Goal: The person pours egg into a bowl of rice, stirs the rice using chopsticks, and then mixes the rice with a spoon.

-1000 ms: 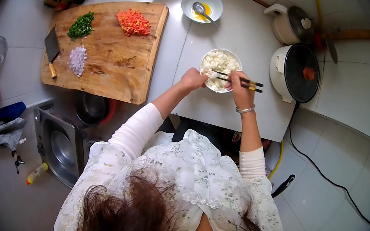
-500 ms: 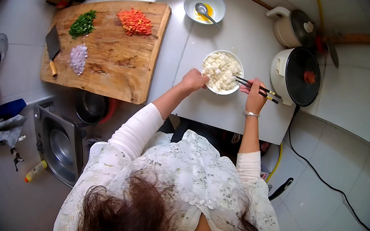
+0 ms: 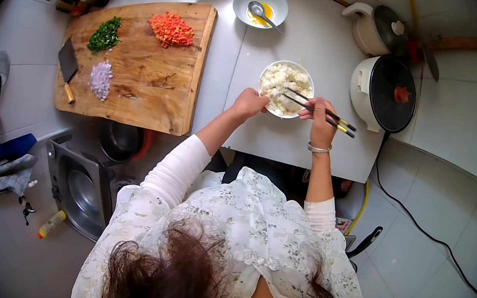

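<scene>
Kitchen countertop (image 3: 324, 46): left hand (image 3: 250, 104), fingers gripping the rice bowl (image 3: 282, 116); right hand (image 3: 321, 125), at bowl's right, fingers clasping chopsticks (image 3: 339, 119).

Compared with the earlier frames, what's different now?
The right hand drew the chopsticks rightward to the edge of the rice, then back left; their tips are now near its middle. Nothing was visibly picked up or released. The left hand still holds the rice bowl, and the cutting board stayed put.

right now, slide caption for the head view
Left hand grips a bowl of rice; right hand holds chopsticks, tips at the rice.
</scene>
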Demonstrator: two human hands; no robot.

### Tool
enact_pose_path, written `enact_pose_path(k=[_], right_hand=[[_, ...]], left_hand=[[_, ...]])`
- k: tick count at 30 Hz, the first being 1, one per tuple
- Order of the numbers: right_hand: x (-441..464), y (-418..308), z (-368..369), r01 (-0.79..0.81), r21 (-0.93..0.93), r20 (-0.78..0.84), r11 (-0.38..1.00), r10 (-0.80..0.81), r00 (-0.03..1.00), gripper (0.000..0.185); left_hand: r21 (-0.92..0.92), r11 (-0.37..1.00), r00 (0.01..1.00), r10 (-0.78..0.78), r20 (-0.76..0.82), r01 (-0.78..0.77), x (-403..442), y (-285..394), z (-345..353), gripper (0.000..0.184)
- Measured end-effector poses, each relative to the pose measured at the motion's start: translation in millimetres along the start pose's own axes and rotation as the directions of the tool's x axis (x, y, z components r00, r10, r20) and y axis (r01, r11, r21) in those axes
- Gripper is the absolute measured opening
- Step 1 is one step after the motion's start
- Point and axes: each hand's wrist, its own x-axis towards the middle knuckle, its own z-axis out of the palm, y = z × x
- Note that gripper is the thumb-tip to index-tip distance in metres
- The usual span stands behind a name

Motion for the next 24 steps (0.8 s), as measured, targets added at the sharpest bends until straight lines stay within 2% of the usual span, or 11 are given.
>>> enact_pose_path(k=[2,6,11,14,15,18,19,20,22,24], right_hand=[[3,18,4,-0.07,-0.071,0.071,0.995,0.076,0.995,0.029],[16,-6,4,-0.013,-0.235,0.124,0.972,0.043,0.991,0.026],[11,-57,2,0.103,-0.3,0.062,0.948,-0.089,0.994,0.027],[7,-59,4,0.047,-0.233,0.034,0.971,-0.041,0.999,0.026],[7,-59,3,0.135,-0.202,0.079,0.97,-0.121,0.989,0.023],[1,-62,9,0.121,-0.327,0.074,0.937,-0.102,0.992,0.021],[-4,-69,12,0.079,-0.31,0.076,0.947,-0.059,0.995,0.018],[-8,-73,14,0.251,-0.343,0.13,0.905,-0.218,0.967,0.018],[-14,-86,21,0.377,-0.468,0.185,0.799,-0.329,0.926,0.017],[-20,-99,26,0.47,-0.438,0.224,0.766,-0.413,0.883,0.018]], left_hand=[[0.017,1.0,1.0,-0.014,0.005,0.014,2,-5,2,0.026],[-0.04,0.999,1.0,0.004,0.005,-0.004,1,-7,2,0.026],[-0.088,0.995,0.997,0.048,-0.062,-0.053,1,-8,5,0.026],[-0.1,0.993,0.996,0.057,-0.063,-0.063,2,-2,1,0.025],[-0.12,0.99,0.995,0.072,-0.07,-0.08,5,-2,-2,0.024],[-0.066,0.992,0.991,0.102,-0.082,-0.108,-5,-16,-4,0.031],[-0.035,0.989,0.985,0.138,-0.107,-0.143,-4,-8,-10,0.034],[0.082,0.987,0.987,0.146,-0.06,-0.141,-4,-2,-18,0.039],[0.315,0.941,0.993,0.111,0.043,-0.119,-22,3,-35,0.049],[0.234,0.955,0.982,0.168,0.082,-0.183,-39,3,-41,0.058]])
